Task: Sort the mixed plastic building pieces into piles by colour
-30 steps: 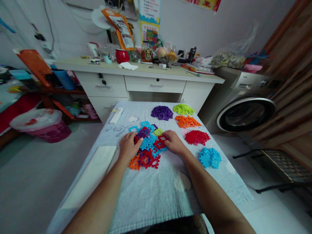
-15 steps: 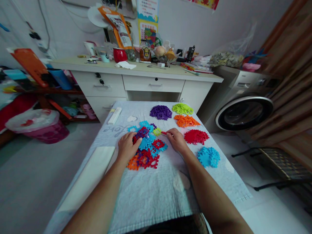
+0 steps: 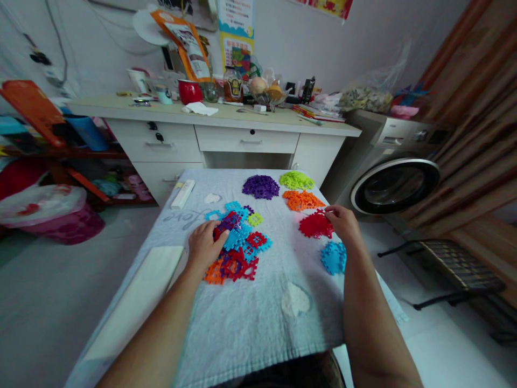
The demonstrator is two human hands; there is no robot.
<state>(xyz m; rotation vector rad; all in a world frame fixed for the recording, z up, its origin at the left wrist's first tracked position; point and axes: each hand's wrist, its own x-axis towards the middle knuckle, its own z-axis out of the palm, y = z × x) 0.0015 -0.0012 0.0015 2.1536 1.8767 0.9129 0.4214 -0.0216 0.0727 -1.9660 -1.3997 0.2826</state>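
A table [image 3: 250, 328] draped in a pale towel fills the middle of the room. Along its left edge lies a folded white cloth [image 3: 137, 302], and farther off a white remote [image 3: 182, 194].

Left of centre sits a mixed pile [image 3: 238, 248] of flat plastic snap tiles in red, blue, orange, purple and green. The left hand [image 3: 204, 247] rests palm down on the near left side of this pile, fingers loosely spread over the tiles and gripping nothing.

To the right are sorted heaps, each of one colour. A purple heap [image 3: 260, 186] lies at the far end, with a green heap [image 3: 297, 180] just right of it. An orange heap [image 3: 302, 200] sits nearer, then a red heap [image 3: 315, 224], and nearest a blue heap [image 3: 333, 257].

The right hand [image 3: 345, 225] is at the right edge of the red heap, fingertips curled and touching the tiles there. Whether it pinches a tile cannot be made out.

Beyond the table stands a cluttered white desk [image 3: 226, 134]. On the far right is a washing machine [image 3: 393, 178].
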